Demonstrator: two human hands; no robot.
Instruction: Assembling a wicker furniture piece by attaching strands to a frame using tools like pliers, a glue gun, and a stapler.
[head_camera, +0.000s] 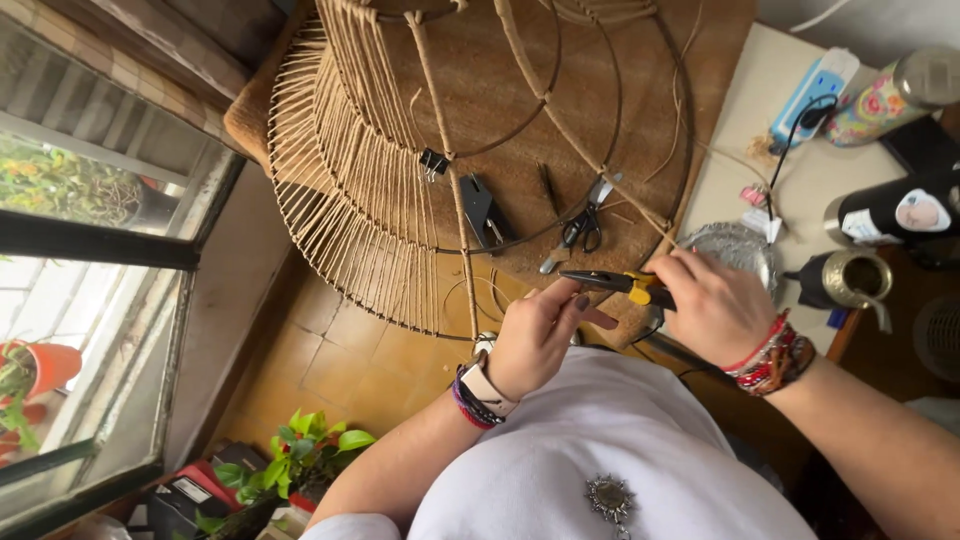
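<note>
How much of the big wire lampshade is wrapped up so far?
The left side of the wire frame already has close rows of cord. The right hand holds pliers beside the left hand. The right side is mostly bare wire.

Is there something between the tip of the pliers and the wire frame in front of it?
Nothing visible. The right hand holds the pliers, whose tip points left beside the left hand, close to the twine-wrapped wire frame.
</note>
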